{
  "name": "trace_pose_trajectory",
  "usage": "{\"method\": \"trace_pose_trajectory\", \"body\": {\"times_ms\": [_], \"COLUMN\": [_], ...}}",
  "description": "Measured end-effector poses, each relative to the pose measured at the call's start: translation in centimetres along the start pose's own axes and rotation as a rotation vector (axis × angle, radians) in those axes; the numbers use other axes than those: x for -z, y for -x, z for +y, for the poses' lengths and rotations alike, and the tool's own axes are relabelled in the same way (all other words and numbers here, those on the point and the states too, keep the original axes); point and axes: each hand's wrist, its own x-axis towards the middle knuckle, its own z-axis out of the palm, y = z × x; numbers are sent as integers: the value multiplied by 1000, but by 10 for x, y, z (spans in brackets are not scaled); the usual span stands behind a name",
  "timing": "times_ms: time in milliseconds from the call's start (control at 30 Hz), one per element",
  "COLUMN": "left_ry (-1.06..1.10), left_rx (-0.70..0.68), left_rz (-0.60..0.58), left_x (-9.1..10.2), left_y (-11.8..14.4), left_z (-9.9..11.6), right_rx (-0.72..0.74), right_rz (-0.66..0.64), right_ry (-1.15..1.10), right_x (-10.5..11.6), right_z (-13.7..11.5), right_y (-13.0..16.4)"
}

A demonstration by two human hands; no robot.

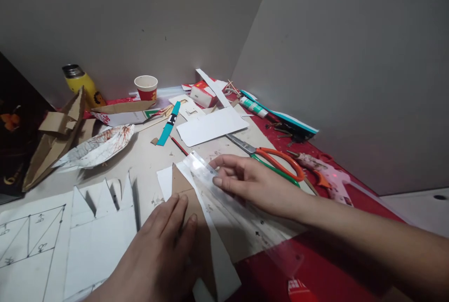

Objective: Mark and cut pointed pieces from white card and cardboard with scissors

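Bare left hand (157, 241), bare right hand (250, 180), slender fingers (167, 215), uncovered right wrist (301, 204), right forearm (354, 232) bare to the view's edge

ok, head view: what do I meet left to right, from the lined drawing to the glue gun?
Lined drawing → white spiked cutout → left hand → brown cardboard → right hand → pink glue gun.

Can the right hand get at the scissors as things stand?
Probably yes: the scissors lie close beyond the right hand, orange handle uncovered, though it would likely have to release the clear ruler first.
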Motion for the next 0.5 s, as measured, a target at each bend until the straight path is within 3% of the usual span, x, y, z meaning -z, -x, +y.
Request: {"method": "trace_pose_trajectory", "body": {"times_ms": [267, 500], "left_ry": [20, 28], "left_rx": [4, 7], "left_rz": [-12, 33], "left_x": [-2, -5], "left_y": [-3, -1], "left_z": [0, -2], "right_rx": [-151, -121], "right_rz": [-92, -73], "right_ry": [-124, -171], "right_x": [-9, -19], "right_z": [3, 11], "right_y": [-9, -12]}}
